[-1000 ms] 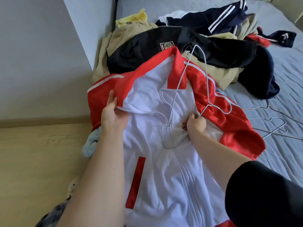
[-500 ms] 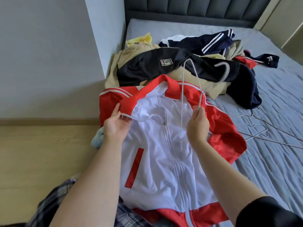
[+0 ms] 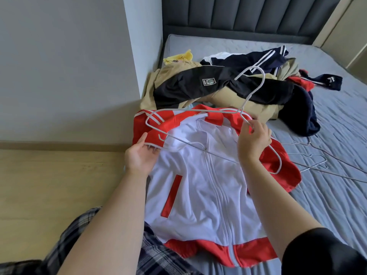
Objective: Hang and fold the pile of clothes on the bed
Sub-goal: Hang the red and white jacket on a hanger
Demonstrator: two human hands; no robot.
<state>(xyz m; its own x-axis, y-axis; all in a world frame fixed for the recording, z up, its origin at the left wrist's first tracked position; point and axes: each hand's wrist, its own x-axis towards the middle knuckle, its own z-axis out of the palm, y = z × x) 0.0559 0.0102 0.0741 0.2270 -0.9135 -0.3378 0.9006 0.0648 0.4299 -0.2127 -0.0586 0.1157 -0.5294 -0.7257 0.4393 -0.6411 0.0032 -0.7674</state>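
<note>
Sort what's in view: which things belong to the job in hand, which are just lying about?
In hand: red-and-white jacket, wire hanger, left hand, right hand.
Lying about: pile of clothes, spare hangers, both awaiting their turn.

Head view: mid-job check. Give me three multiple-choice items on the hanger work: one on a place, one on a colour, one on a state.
1. Where do the spare hangers lie relative to the jacket?
A) under it
B) on the bed, to its right
C) on its front

2. What colour is the jacket's front panel?
A) white
B) navy
C) yellow

3. How is the hanger placed?
A) inside the jacket
B) let go, flat on the bed
C) held over the jacket, outside it

Answers:
1 B: they rest on the bed beside the red sleeve.
2 A: the zipped front is white with red trim.
3 C: the right hand pinches its neck and its whole wire shows above the fabric, while the left hand grips the collar edge.
</note>
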